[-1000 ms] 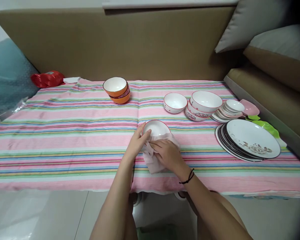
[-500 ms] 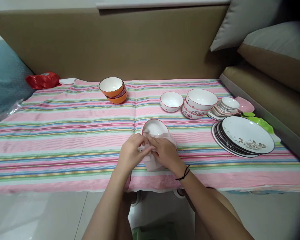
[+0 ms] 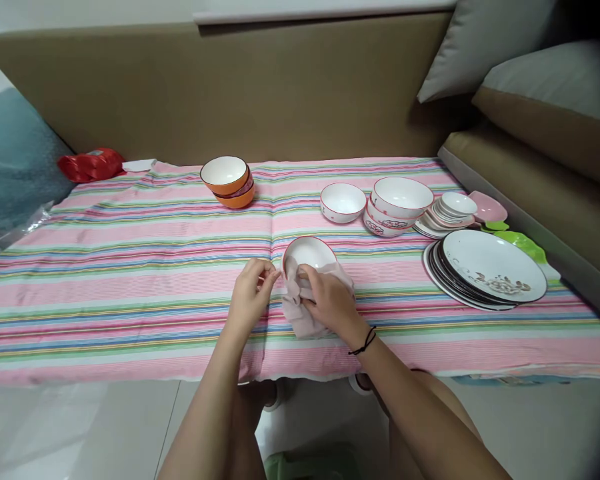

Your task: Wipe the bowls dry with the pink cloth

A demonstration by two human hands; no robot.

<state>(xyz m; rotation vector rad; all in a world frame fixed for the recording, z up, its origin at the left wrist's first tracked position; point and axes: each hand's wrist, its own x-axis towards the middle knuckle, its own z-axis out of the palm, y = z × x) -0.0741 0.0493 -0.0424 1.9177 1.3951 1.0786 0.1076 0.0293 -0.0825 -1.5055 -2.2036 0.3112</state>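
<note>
A white bowl with a red rim (image 3: 307, 248) stands near the front of the striped cloth cover. A thin pale pink cloth (image 3: 303, 320) lies partly inside it and drapes over its near side. My right hand (image 3: 333, 303) is closed on this cloth at the bowl's near edge. Just left of the rim, my left hand (image 3: 253, 290) has thumb and fingertips pinched together. Its fingertips are beside the bowl; whether they touch it, or hold something small, I cannot make out.
Stacked orange bowls (image 3: 225, 175) stand back left. A single white bowl (image 3: 343, 202) and stacked white bowls (image 3: 403, 197) are beyond my right hand. Further right are small dishes (image 3: 457, 203), large plates (image 3: 495, 263) and a green leaf-shaped dish (image 3: 523, 247). Red packaging (image 3: 93, 165) lies far left.
My left hand has come away from the cloth and moved left, beside the bowl's rim. My right hand stays on the cloth, and more of the bowl's inside shows.
</note>
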